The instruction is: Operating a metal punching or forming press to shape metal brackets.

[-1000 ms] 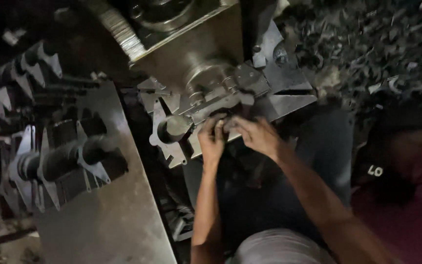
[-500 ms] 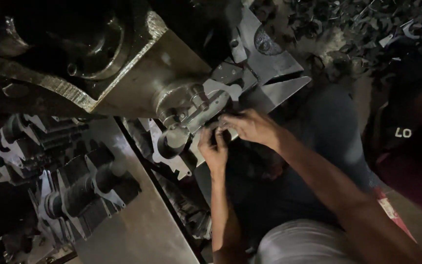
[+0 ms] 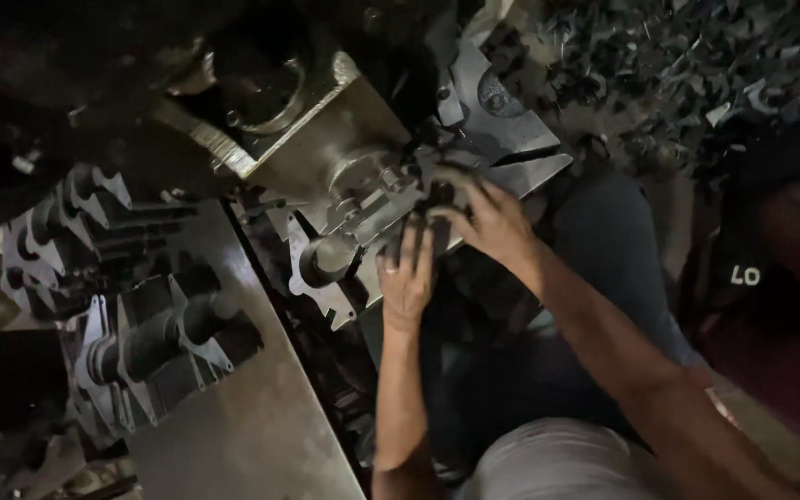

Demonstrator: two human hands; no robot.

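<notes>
The left hand (image 3: 406, 276) lies flat with its fingers stretched out and close together, a ring on one of them, the fingertips pressed against the lower edge of a flat metal part (image 3: 377, 199) that sits on the machine bed (image 3: 326, 130). The right hand (image 3: 493, 220) is curled over the same part from the right side, fingers bent and spread across its top edge; whether they pinch it or only press on it cannot be told in the dim light. The metal part is a thin grey stamped plate with an uneven outline, notches along its edge and a round cut-out at its lower left end (image 3: 318, 264); it lies tilted, running from the lower left up toward the right, at the front edge of the machine bed. Left of it, on a flat metal table (image 3: 252, 417), stacks of like-shaped plates (image 3: 155, 338) stand threaded on bars near the table's left edge. A heap of dark metal scrap (image 3: 678, 65) fills the upper right corner, and another person's dark sleeve (image 3: 752, 268) shows at the right edge
</notes>
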